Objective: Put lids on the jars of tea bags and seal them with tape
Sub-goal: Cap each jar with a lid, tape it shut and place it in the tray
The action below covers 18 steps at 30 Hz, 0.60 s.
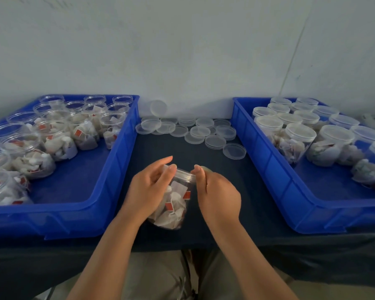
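Your left hand (148,187) grips the open jar (178,198) from its left, fingers curled over the rim. Your right hand (219,195) sets its thumb against the rim's right side; whether its curled fingers hold anything, you cannot tell. The jar tilts away above the bench (182,148). The tea bags' red tags (187,194) are too blurred to read. Farther off lie loose lids (200,132), between the left tray (119,169) of open jars (82,131) and the right tray (268,161) of lidded jars (299,135).

The left hand (147,187) and right hand (219,195) hold a tilted jar (175,202) of tea bags. Loose lids (204,128) lie on the tabletop (182,148) at 12 o'clock. Open jars (52,135) sit at 9 o'clock, closed jars (301,135) at 3.
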{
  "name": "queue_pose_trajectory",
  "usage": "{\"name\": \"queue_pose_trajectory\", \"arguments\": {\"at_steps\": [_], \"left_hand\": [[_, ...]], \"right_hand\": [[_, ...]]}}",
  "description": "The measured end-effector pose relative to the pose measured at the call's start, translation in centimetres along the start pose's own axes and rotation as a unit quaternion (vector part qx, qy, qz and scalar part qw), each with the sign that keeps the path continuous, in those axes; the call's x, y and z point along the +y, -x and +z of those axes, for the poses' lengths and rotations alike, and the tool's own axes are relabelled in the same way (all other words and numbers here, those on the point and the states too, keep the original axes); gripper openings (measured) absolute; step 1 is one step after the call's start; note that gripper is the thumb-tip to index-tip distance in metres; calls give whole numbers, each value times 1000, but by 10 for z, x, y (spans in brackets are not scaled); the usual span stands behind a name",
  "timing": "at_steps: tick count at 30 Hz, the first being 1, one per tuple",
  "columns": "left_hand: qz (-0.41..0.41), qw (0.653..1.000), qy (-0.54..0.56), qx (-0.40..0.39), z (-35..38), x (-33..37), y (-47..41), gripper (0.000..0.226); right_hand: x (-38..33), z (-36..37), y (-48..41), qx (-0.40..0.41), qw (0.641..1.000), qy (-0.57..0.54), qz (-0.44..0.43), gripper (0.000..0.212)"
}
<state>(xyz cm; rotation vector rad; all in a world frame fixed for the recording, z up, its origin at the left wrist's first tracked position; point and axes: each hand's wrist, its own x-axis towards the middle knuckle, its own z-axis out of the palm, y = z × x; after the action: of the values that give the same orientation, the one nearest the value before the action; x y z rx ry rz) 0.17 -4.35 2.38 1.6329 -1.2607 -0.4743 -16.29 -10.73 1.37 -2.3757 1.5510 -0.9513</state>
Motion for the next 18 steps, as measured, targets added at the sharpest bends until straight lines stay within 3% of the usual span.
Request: {"name": "queue_pose_trajectory", "arguments": {"at_steps": [2, 5, 6, 8, 12, 18], "left_hand": [[-34, 999, -16, -8, 8, 8, 8, 86], [-75, 995, -55, 39, 26, 17, 17, 112], [-71, 994, -59, 56, 30, 16, 18, 113], [-69, 995, -30, 71, 30, 14, 17, 112], [-73, 996, 10, 44, 20, 6, 7, 107], [-104, 992, 77, 2, 2, -1, -5, 80]], "right_hand": [[-2, 2, 2, 26, 999, 28, 0, 65], [-3, 4, 9, 76, 995, 41, -57, 25], [-2, 2, 10, 63, 996, 32, -62, 27], [-1, -1, 7, 2, 997, -25, -67, 51], [10, -12, 0, -111, 982, -128, -85, 69], [30, -25, -9, -147, 974, -34, -166, 65]]}}
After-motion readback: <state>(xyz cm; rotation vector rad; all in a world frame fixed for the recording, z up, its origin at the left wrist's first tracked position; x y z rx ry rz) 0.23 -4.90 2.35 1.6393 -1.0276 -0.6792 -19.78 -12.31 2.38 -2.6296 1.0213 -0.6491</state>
